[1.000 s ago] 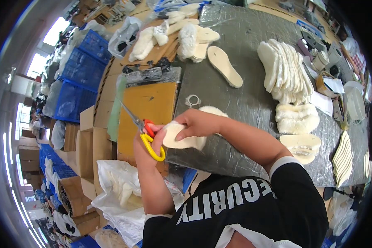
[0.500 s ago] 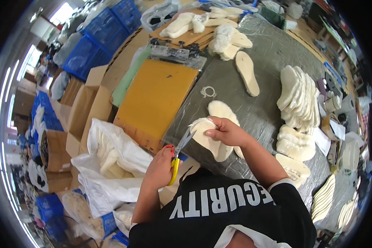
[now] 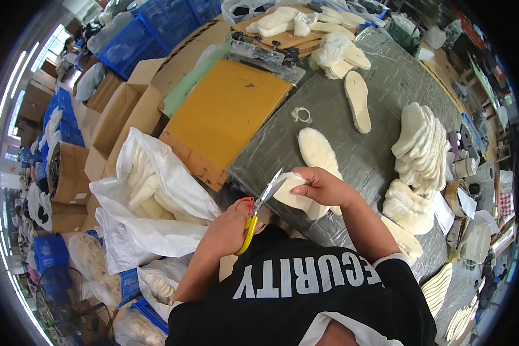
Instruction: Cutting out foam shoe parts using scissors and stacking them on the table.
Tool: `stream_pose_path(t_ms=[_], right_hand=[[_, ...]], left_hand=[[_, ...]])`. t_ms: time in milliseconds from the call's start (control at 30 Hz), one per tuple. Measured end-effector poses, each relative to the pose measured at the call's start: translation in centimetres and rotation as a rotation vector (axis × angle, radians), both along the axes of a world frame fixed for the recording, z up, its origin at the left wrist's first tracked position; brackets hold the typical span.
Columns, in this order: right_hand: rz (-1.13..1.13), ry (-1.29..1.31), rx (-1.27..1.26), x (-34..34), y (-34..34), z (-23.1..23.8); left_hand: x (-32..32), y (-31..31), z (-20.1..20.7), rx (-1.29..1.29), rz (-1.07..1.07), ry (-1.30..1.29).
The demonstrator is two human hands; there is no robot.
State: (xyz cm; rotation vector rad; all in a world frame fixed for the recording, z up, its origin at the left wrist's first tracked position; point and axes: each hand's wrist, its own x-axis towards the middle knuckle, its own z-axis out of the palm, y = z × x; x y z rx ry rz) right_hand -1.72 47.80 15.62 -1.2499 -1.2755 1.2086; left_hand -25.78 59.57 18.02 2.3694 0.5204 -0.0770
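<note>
My left hand (image 3: 229, 229) is closed around a pair of scissors (image 3: 266, 190) with red and yellow handles. Their blades point up and away, right at the left edge of a cream insole (image 3: 294, 195). Thumb on top, my right hand (image 3: 324, 188) grips that insole just above the table, its pale flat face turned up. Behind it, a fluffy insole (image 3: 317, 149) lies on the dark table, partly hidden by my hand. How far the blades are apart is hard to make out.
Stacked fleecy insoles (image 3: 418, 144) line the table's right side. A single insole (image 3: 357, 102) lies farther back, near a small white ring (image 3: 300, 115). An ochre board (image 3: 228, 109) sits left of the table, and a white sack (image 3: 138, 230) of insoles stands by my left arm.
My head view has shifted a little. The held insole has tilted, and the scissor blades now lie along its far left edge instead of beside it.
</note>
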Motion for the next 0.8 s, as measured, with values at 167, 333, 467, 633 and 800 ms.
stream_pose_path(t_ms=[167,333,467,633,800], right_hand=[[0.107,-0.038,0.009,0.0,-0.3,0.3],[0.122,-0.026,-0.01,0.1,-0.7,0.3],[0.137,-0.014,-0.004,0.2,-0.9,-0.2],[0.143,0.036,-0.016,0.2,-1.2,-1.1],[0.152,0.081,-0.058,0.2,-1.4,-1.3]], left_hand=[[0.1,-0.6,0.3,-0.043,-0.031,0.109],[0.2,-1.0,0.1,-0.054,-0.033,0.198],[0.2,-1.0,-0.2,-0.076,-0.038,0.176],[0.6,-1.2,0.4,-0.111,-0.054,0.248],[0.4,-1.4,-0.1,-0.146,-0.093,0.296]])
